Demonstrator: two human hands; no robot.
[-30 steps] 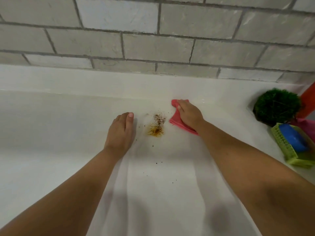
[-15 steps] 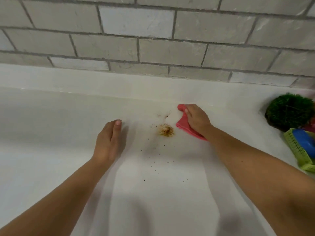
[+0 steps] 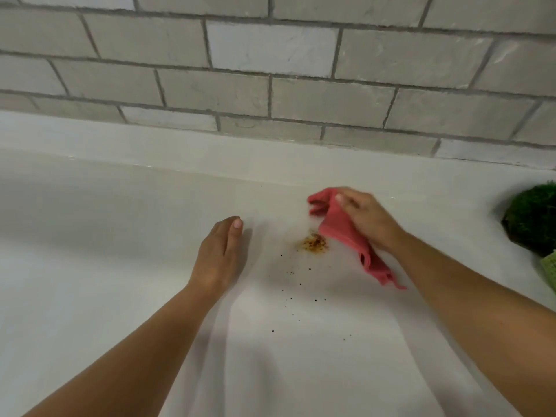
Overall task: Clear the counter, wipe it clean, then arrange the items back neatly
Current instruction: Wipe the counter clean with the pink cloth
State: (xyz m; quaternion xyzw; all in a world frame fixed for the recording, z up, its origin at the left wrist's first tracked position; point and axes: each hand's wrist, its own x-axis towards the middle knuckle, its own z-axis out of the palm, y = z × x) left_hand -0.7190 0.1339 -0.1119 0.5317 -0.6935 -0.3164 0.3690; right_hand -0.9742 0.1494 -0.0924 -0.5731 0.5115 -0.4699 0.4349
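A small orange-brown pile of spilled spice (image 3: 313, 243) lies on the white counter (image 3: 120, 236), with dark specks scattered toward me. My right hand (image 3: 365, 219) holds a pink cloth (image 3: 340, 228) just right of the pile; the cloth looks lifted, its lower corner trailing toward my forearm. My left hand (image 3: 218, 254) rests flat on the counter to the left of the spill, fingers straight and together.
A grey brick-tile wall (image 3: 285, 70) rises behind a raised white ledge (image 3: 150, 145). At the right edge sit a dark green mossy ball (image 3: 532, 218) and a sliver of a light green basket (image 3: 550, 269).
The right hand has pulled the pink cloth up and unfolded it, so more cloth hangs below the hand. The spice pile has been gathered smaller. The view shifted left; the basket mostly left the frame.
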